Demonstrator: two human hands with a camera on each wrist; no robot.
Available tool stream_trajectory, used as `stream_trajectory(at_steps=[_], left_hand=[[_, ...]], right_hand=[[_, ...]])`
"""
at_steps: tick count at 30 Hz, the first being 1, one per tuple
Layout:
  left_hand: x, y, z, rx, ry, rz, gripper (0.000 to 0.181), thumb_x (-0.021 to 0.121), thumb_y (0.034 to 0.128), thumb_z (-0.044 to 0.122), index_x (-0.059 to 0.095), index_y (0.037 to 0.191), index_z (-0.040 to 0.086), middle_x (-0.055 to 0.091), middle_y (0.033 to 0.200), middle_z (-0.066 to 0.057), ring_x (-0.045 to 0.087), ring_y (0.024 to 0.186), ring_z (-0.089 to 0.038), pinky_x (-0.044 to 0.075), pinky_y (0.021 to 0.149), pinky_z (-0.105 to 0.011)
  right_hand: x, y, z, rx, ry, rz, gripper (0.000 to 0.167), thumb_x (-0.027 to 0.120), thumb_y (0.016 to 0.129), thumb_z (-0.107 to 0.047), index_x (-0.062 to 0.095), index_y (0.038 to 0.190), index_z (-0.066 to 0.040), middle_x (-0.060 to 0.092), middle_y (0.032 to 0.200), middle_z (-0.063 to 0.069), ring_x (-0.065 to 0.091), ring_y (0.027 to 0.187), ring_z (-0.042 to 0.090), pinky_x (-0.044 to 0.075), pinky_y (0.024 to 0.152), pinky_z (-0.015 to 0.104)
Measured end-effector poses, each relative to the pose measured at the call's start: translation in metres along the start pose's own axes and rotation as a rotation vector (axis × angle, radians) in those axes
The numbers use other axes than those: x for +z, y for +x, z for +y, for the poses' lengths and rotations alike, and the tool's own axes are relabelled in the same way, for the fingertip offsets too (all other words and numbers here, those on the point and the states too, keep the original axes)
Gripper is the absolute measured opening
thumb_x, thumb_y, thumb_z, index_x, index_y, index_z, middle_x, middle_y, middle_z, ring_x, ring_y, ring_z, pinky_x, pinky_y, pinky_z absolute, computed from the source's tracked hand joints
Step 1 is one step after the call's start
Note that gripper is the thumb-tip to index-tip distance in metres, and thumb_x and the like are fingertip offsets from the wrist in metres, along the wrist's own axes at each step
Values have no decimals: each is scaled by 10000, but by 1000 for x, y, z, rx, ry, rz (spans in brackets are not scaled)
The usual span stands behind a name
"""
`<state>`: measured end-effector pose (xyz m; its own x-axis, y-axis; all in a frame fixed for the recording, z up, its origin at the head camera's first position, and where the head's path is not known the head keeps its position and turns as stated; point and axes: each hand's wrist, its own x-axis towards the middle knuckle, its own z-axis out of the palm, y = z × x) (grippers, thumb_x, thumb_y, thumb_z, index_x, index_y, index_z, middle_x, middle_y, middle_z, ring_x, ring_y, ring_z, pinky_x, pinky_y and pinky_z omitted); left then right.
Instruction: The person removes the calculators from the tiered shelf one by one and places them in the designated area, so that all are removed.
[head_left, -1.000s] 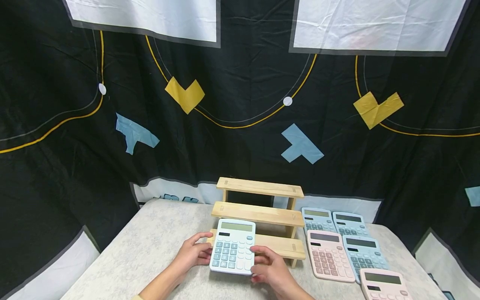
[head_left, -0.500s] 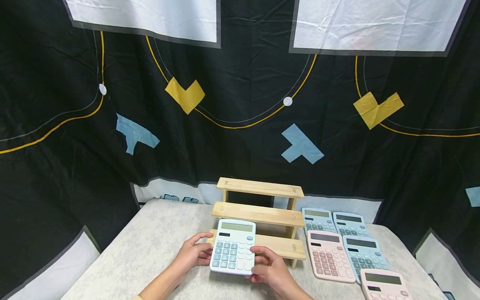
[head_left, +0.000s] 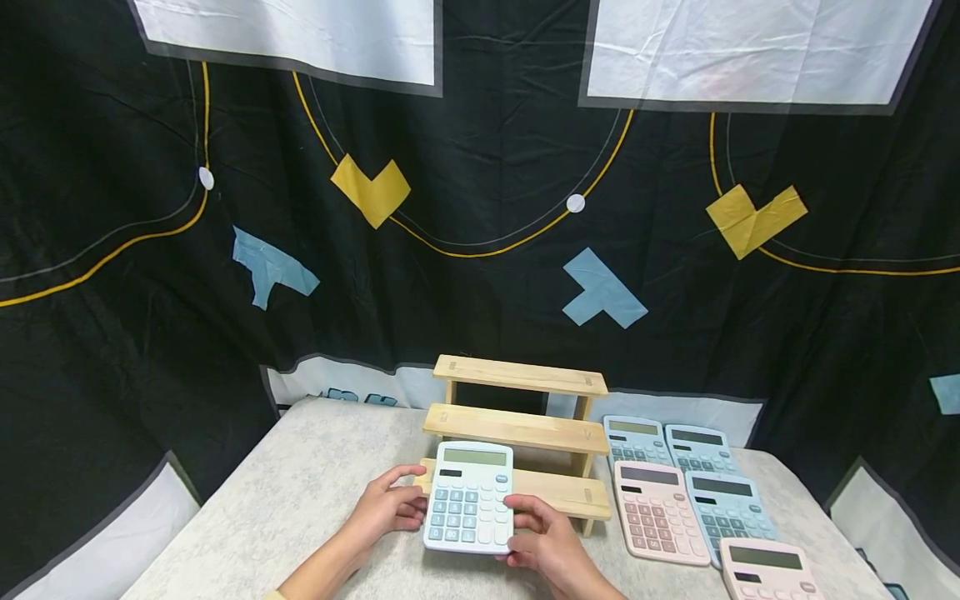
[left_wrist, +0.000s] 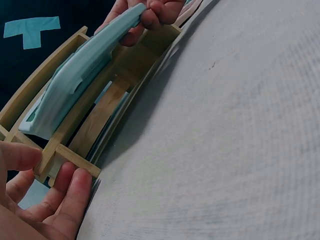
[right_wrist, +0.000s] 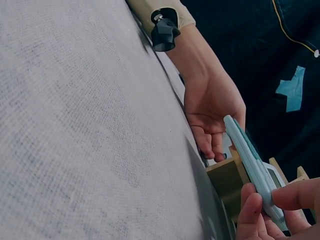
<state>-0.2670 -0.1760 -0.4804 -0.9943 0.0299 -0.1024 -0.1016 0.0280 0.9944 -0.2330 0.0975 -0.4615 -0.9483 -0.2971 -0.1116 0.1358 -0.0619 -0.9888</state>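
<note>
A light blue calculator is held tilted, keys toward the head camera, in front of a three-step wooden display stand. My right hand pinches its right edge; in the right wrist view the thumb lies on one face and fingers on the other. My left hand grips the left end of the stand's lowest step, as the left wrist view shows, with thumb and fingers on either side of the wood. A gap separates the left fingers from the calculator there.
To the right of the stand lie several calculators: blue ones such as the front blue calculator, a pink calculator and a paler pink calculator at the front. A black patterned cloth hangs behind the grey table.
The calculator and my right hand have shifted very slightly right and down in the head view. My left hand has stayed where it was on the stand.
</note>
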Motion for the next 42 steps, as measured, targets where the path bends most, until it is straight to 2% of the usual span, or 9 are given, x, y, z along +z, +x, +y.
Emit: stream_trajectory(at_steps=[10, 22, 36, 42], left_hand=[[0, 0, 0, -4, -25, -6, 464, 600, 955, 136, 513, 1393, 9, 707, 846, -115, 683, 708, -182, 601, 668, -346], [-1, -2, 1, 6, -32, -20, 460, 596, 970, 139, 503, 1401, 9, 706, 862, -128, 688, 707, -178, 603, 677, -343], [-3, 1, -1, 9, -23, -29, 467, 590, 979, 148, 494, 1415, 12, 705, 884, -135, 692, 723, -186, 604, 686, -347], [-3, 0, 0, 10, -26, -44, 478, 588, 981, 153, 485, 1425, 11, 706, 886, -127, 692, 729, -181, 604, 694, -343]], right_hand=[[-9, -6, -3, 37, 15, -9, 573, 617, 819, 113, 507, 1375, 25, 642, 1034, 109, 672, 783, 191, 572, 676, 292], [-25, -20, -9, 60, -18, -35, 564, 587, 838, 82, 482, 1390, 34, 652, 1038, 105, 692, 798, 209, 574, 685, 300], [-48, -36, -13, 138, -82, 10, 576, 609, 821, 36, 513, 1389, 6, 654, 1068, 79, 677, 833, 189, 570, 723, 313], [-59, -43, -13, 124, -85, 11, 592, 618, 818, 40, 502, 1397, 14, 647, 1078, 84, 672, 836, 191, 574, 724, 314]])
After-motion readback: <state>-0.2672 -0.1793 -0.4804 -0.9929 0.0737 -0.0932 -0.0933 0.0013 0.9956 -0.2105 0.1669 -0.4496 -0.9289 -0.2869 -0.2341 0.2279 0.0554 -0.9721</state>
